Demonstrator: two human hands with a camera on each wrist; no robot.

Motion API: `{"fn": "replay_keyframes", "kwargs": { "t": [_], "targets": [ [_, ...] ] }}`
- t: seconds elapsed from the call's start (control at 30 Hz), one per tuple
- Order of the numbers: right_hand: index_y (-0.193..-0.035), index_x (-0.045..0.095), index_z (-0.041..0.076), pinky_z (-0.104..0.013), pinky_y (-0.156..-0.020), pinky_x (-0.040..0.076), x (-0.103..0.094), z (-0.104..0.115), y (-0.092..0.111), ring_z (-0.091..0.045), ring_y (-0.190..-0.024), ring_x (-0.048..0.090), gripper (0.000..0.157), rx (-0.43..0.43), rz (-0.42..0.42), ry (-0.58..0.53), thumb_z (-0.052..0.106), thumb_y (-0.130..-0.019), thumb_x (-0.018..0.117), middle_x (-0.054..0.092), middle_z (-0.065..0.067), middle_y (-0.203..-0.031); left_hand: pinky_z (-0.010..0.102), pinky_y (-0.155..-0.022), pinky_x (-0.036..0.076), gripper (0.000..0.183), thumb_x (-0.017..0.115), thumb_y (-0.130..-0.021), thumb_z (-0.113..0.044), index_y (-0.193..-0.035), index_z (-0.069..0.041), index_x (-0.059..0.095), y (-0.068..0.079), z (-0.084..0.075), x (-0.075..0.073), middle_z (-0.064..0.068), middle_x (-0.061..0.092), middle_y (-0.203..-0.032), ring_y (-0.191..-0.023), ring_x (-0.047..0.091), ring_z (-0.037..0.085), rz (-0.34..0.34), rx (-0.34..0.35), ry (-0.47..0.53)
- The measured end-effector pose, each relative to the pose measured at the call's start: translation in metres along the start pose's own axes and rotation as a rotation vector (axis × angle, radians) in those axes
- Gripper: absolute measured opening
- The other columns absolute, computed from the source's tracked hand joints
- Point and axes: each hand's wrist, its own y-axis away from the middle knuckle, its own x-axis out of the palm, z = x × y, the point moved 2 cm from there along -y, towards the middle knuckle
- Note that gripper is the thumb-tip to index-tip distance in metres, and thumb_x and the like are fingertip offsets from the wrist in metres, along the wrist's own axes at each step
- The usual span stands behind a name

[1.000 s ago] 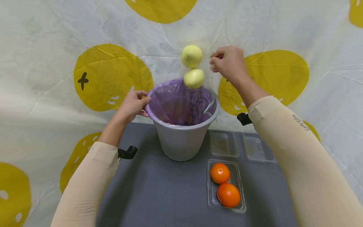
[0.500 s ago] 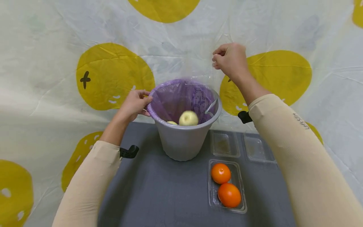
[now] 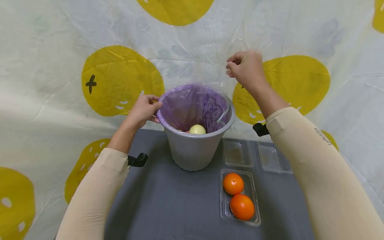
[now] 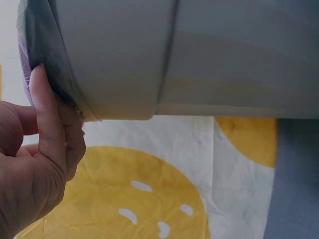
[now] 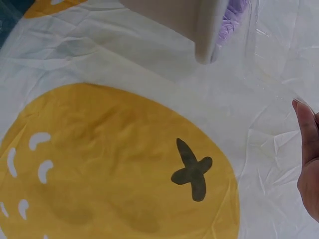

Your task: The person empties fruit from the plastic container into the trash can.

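In the head view my left hand (image 3: 144,110) pinches the left rim of a grey trash bin (image 3: 193,151) lined with a purple bag (image 3: 183,103). The left wrist view shows that thumb and fingers at the rim, against the liner. Above the bin's back right, my right hand (image 3: 246,68) pinches the edge of a clear plastic tray (image 5: 271,82), tilted over the opening and hard to see against the backdrop. No fruit shows in it. A pale yellow round fruit (image 3: 197,129) lies inside the bin, partly hidden by the front rim.
Two oranges (image 3: 233,184) sit in a clear tray (image 3: 223,200) on the grey table (image 3: 168,206), to the right of the bin. Behind it stand two more clear trays (image 3: 237,153), one partly behind the right arm. A white cloth with yellow shapes hangs at the back.
Two pale yellow fruits above the bin one second ago have fallen into it, and one now shows low inside. The right hand dipped slightly with the tray; the left hand stayed on the rim.
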Motion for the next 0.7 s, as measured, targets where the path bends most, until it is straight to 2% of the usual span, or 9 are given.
{"fn": "replay_keyframes", "kwargs": {
  "t": [0.17,0.43,0.7],
  "targets": [
    [-0.115,0.076,-0.004,-0.012,-0.065,0.058,-0.002,-0.007,0.006,0.001,-0.066,0.07,0.029,-0.004,-0.028,-0.047,0.019,-0.1,0.065,0.075,-0.019,-0.104,0.027,-0.054,0.061,0.044,0.056,-0.107,-0.014,-0.148,0.003,0.05,0.001,0.001,0.001,0.016,0.055,-0.115,-0.07,0.063,0.015,-0.001,-0.007,0.003],
    [-0.11,0.073,-0.009,-0.017,-0.061,0.06,-0.026,-0.022,0.016,-0.003,-0.061,0.071,0.027,0.058,-0.091,-0.291,0.013,-0.095,0.071,0.07,0.005,-0.076,0.027,-0.055,0.061,0.046,0.058,-0.107,-0.017,-0.147,0.003,0.051,-0.002,-0.001,0.003,0.018,0.057,-0.113,-0.067,0.064,0.015,0.007,0.005,-0.003],
    [-0.099,0.079,-0.002,-0.021,-0.062,0.061,-0.056,-0.042,0.042,-0.009,-0.063,0.074,0.014,0.092,-0.138,-0.398,0.008,-0.091,0.074,0.075,0.005,-0.076,0.027,-0.055,0.061,0.045,0.057,-0.107,-0.016,-0.147,0.003,0.051,-0.005,-0.001,0.006,0.017,0.056,-0.112,-0.067,0.064,0.015,0.012,0.001,-0.008]
  ]
}}
